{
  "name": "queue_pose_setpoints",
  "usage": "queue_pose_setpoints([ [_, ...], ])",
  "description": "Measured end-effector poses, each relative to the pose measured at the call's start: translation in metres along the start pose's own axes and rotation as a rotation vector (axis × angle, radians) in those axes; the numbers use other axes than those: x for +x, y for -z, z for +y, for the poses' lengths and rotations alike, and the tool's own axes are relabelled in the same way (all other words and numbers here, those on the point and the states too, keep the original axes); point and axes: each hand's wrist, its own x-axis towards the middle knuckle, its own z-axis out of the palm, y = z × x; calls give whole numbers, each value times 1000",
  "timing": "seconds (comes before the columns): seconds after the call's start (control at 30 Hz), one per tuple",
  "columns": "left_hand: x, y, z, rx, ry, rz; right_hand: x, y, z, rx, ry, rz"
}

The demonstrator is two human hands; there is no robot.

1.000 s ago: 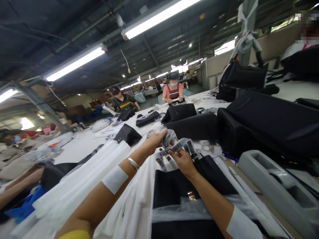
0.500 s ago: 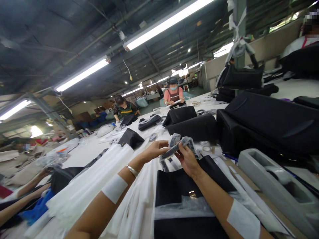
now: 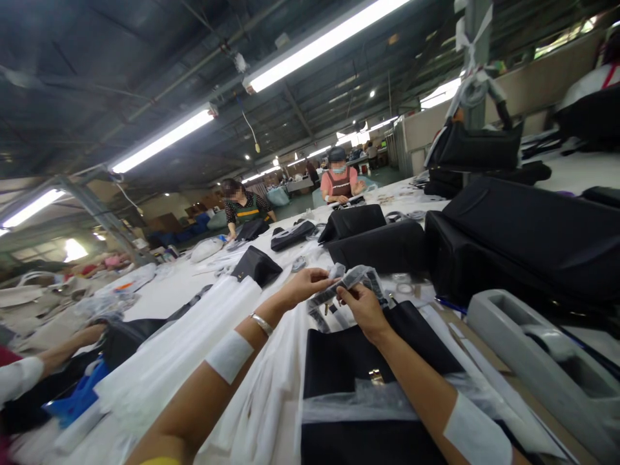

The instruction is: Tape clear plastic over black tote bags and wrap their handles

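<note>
A black bag (image 3: pixel 334 358) with a gold clasp (image 3: pixel 375 376) lies in front of me, a strip of clear film across its front. Its handle (image 3: pixel 371 278) stands up at the top, covered in clear plastic wrapping. My right hand (image 3: pixel 365 311) is closed on this handle, thumb and fingers pinching its near side. Just left of it, my left hand (image 3: pixel 306 287) has its fingers pinched at a bunch of clear plastic film (image 3: pixel 338 270) beside the handle; the fingertips are partly hidden.
White foam sheets (image 3: pixel 194 336) are stacked to the left. A grey tape dispenser (image 3: pixel 513 342) stands at right, before large black bags (image 3: pixel 513 226). Smaller black bags (image 3: pixel 256 266) lie farther off. Two co-workers (image 3: pixel 339 177) are across the table; another person's arm (image 3: pixel 72 345) reaches in at left.
My left fingers have shifted slightly around the film, and less of it shows above them. My right hand keeps its hold on the handle. The co-worker's arm at left has moved.
</note>
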Motion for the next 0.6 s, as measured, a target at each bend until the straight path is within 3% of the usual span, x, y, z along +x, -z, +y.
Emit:
queue_pose_setpoints([
  [0.27,2,0,9,266,-23,25,0,1,-2,-9,53,-3],
  [0.6,-15,-6,12,327,-76,39,-1,0,0,66,-28,-18],
])
